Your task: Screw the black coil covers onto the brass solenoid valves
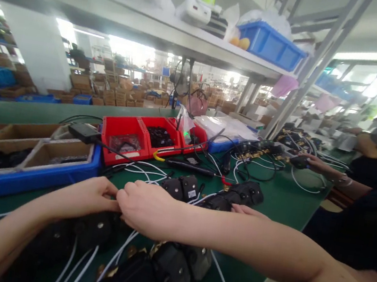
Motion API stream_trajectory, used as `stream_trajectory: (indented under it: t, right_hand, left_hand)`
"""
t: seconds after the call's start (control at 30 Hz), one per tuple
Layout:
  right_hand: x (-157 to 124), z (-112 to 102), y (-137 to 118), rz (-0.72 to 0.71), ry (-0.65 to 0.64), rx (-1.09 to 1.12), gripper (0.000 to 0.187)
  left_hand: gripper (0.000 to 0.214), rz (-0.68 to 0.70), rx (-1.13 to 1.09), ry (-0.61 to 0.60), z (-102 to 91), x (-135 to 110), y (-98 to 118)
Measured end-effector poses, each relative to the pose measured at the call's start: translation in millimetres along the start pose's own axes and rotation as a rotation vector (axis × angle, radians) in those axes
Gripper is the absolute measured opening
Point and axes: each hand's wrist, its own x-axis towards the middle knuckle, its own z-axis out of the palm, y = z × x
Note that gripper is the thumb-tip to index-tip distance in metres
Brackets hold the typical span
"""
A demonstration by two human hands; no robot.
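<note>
My left hand (103, 196) and my right hand (145, 208) meet over the green bench, fingertips pressed together. Both are closed, and whatever they pinch is hidden behind the fingers. Just below my left hand lies a black housing (91, 230) with white cables. More black housings (168, 271) with brass-coloured fittings lie in front of my right forearm. Beyond my right hand is another black housing (181, 186) with a small printed label. Another person's hand (249, 211), partly hidden by my forearm, is at a row of black housings (237, 196).
Red bins (126, 138) hold small black parts and bagged items. A blue divided tray (62, 171) stands at left. A black pen-shaped tool (189, 166) lies behind the housings among loose cables. A shelf (133, 13) spans above. At right, a co-worker's hand (317, 165) holds a dark part.
</note>
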Motion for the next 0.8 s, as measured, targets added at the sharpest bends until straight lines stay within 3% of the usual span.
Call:
stream_trajectory:
  t: [0.07,0.17,0.43,0.67,0.8]
  right_hand:
    - [0,-2,1,-0.033,-0.014,0.011,0.017]
    - [0,-2,1,-0.05,-0.021,0.007,0.017]
    - [3,10,0,0.052,-0.06,0.042,0.02]
    - [3,13,-1,0.074,-0.113,0.062,0.025]
    - [0,9,-1,0.095,-0.077,0.053,0.022]
  left_hand:
    - [0.035,-0.025,0.023,-0.06,-0.2,-2,3]
    - [0.032,-0.036,0.049,-0.051,-0.5,-2,4]
    - [0.036,-0.003,0.089,-0.087,-3.7,0,7]
    - [0.038,0.018,0.101,-0.056,-1.2,-5,9]
    - [0.037,0.03,0.112,-0.038,0.5,-6,9]
